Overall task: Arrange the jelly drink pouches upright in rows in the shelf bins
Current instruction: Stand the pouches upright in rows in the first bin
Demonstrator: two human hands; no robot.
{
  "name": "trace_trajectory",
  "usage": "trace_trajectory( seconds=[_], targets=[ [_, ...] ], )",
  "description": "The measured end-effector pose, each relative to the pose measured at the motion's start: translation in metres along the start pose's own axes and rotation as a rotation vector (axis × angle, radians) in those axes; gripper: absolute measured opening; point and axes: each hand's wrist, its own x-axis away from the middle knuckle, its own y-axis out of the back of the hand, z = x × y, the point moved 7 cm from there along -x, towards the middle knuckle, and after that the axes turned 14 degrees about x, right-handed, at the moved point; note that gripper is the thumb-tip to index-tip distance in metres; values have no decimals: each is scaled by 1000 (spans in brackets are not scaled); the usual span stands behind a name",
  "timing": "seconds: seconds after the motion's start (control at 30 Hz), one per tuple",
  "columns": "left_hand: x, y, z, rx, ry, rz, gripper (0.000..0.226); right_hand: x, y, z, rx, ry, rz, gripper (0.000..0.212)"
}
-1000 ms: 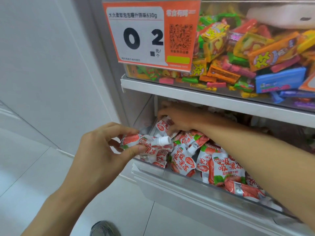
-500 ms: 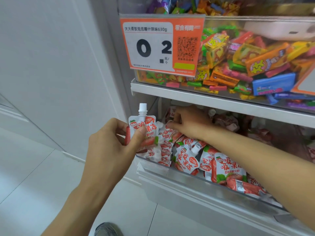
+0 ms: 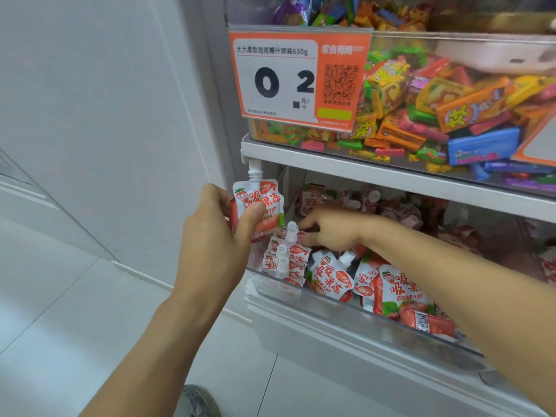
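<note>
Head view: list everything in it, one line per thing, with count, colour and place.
held pouch: one, white and red, upright, left of the lower bin
pouches: many, white and red, jumbled in the lower bin
lower bin: one, clear, bottom shelf
candy: many, mixed colours, upper bin
price tag: one, orange and white, upper bin front
shelf: one, white, between the bins
shoe: one, grey, floor
left hand: grips the held pouch
right hand: reaches among the pouches, grip unclear

The orange price tag (image 3: 299, 79) near the top middle shows a big "0 2", "630g" and a square code. The pouch (image 3: 261, 203) in the left hand (image 3: 215, 236) reads "吸吸果冻".
</note>
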Motion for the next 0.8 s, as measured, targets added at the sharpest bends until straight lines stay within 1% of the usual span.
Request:
trace_trajectory(
  seconds=[0.07, 0.1, 0.13, 0.17, 0.2, 0.23, 0.27, 0.3, 0.33, 0.37, 0.4, 0.43, 0.47, 0.5, 0.53, 0.6, 0.67, 0.7, 0.73, 0.77, 0.8],
  targets=[
    [-1, -4, -4, -22, -49, 10, 29, 1, 1, -5, 1, 9, 55, 49],
    [-2, -6, -6, -33, -75, 22, 27, 2, 3, -8, -9, 8, 53, 55],
    [-2, -9, -8, -38, -97, 37, 26, 5, 8, -9, -33, 11, -8, 62],
    [-1, -11, -10, -40, -117, 50, 25, 9, 15, -9, -104, 30, -108, 69],
    [-1, -14, -12, -44, -138, 63, 23, 16, 21, -8, -246, 83, -202, 75],
    [-1, -16, -14, -46, -168, 76, 22, 25, 24, -5, -449, 167, -244, 82],
    [0, -19, -17, -46, -198, 89, 21, 34, 24, 1, -666, 264, -224, 89],
    [2, -22, -19, -39, -223, 105, 21, 42, 21, 8, -819, 346, -178, 92],
    [4, -25, -21, -24, -240, 126, 21, 50, 19, 15, -883, 393, -158, 92],
    [6, -29, -22, -7, -254, 153, 20, 55, 19, 20, -887, 405, -179, 87],
    [8, -33, -23, -2, -270, 183, 20, 60, 22, 24, -855, 396, -224, 76],
    [10, -37, -24, -17, -289, 209, 22, 64, 28, 25, -813, 367, -281, 60],
    [11, -39, -24, -48, -309, 217, 27, 69, 35, 24, -768, 334, -347, 40],
    [11, -38, -23, -88, -324, 198, 35, 73, 41, 22, -730, 289, -376, 21],
    [9, -34, -20, -123, -321, 152, 43, 75, 43, 17, -709, 220, -388, 14],
    [7, -26, -12, -151, -268, 76, 50, 74, 41, -4, -694, 27, -408, 11],
    [9, -23, 0, -158, -179, 79, 47, 67, 36, -29, -616, -214, -434, 38],
    [10, -24, 6, -168, -142, 100, 43, 65, 34, -38, -556, -335, -442, 46],
    [10, -25, 9, -179, -126, 124, 37, 61, 31, -46, -477, -422, -453, 50],
    [11, -25, 11, -183, -124, 137, 31, 58, 33, -46, -410, -466, -469, 48],
    [10, -24, 11, -178, -126, 140, 26, 50, 32, -43, -381, -436, -490, 42]
  ],
)
